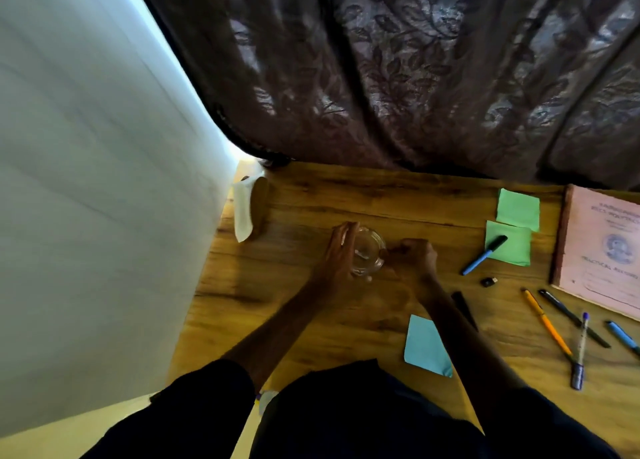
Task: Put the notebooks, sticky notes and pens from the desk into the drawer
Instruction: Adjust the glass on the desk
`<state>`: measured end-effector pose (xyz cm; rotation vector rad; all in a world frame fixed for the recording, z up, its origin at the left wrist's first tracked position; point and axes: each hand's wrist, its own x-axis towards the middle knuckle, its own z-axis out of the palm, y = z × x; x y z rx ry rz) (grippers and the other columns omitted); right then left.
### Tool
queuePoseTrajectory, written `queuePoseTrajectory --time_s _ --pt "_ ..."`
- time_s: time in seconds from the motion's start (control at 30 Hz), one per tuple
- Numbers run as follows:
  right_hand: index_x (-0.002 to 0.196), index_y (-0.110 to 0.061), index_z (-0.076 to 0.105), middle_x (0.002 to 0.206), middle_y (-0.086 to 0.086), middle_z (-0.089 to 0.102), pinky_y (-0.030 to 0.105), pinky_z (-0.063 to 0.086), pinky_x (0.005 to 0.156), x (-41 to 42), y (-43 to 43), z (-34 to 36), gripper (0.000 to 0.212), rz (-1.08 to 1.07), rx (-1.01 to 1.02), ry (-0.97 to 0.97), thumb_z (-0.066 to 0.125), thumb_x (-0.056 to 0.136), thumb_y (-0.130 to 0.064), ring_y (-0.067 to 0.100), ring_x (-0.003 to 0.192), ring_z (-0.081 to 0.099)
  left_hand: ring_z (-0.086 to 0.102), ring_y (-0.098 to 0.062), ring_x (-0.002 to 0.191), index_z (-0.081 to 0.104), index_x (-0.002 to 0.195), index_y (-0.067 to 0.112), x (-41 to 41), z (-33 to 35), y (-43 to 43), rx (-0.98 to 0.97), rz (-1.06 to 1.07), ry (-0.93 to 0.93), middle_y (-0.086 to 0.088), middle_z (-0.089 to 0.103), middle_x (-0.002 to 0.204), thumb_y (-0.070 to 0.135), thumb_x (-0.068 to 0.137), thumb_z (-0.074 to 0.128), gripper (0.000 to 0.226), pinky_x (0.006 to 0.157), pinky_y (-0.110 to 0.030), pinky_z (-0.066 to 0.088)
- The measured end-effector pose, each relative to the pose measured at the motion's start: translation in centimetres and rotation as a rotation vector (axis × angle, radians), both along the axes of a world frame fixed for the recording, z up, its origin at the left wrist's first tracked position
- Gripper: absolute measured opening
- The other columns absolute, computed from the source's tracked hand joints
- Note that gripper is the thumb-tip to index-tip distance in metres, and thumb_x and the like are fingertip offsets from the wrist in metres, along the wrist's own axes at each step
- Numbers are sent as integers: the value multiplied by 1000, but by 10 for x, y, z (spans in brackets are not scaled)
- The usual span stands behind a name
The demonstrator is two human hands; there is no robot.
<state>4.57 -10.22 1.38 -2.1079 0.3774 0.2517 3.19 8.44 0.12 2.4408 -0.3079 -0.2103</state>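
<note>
My hands flank a glass (370, 254) on the tabletop (311, 198).
Left hand (337, 252) straight-fingered against its left side; right hand (417, 256) curled beside it, hold unclear.

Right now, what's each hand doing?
Left hand: open, straight fingers against the glass.
Right hand: fingers curled; holding anything cannot be told.
</note>
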Motion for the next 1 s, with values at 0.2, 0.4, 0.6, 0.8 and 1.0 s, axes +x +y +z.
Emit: queuePoseTrajectory --time_s 0.2,0.4,0.6,0.8,1.0 --pt "78 -21 76 77 -1 76 37 64 70 18 62 5 11 35 11 103 84 77 -27 17 73 75 36 -33 138 28 154 9 -17 4 44 -77 290 -1 -18 34 152 56 64 88 118 100 -52 48" --pt "69 -25 74 72 -2 76 44 64 72 22 85 1 15 0 39 141 88 71 -30 17 70 75 33 -30 138 32 151 5 -14 5 63 -102 319 12 -17 36 150 54 60 88 117 98 -41 42" --pt "70 -20 76 68 0 75 41 64 69 17 54 3 11 -90 -24 129 85 75 -24 19 68 76 32 -29 141 24 156 12 0 -5 44 -143 145 90 -12 28 155 40 69 88 112 105 -45 40" --pt "62 -20 73 68 0 75 41 62 75 16 12 -6 18 -199 -106 152 83 74 -29 20 72 75 30 -29 144 21 157 9 16 -15 1 -60 16 177 -14 27 158 36 71 87 111 112 -48 40" --pt "74 -15 78 77 6 78 38 59 76 22 -4 -16 15 -261 -147 175 84 74 -28 21 77 75 28 -30 146 21 157 11 27 -19 -21 -40 -11 201 -11 28 160 36 73 85 108 116 -50 35"
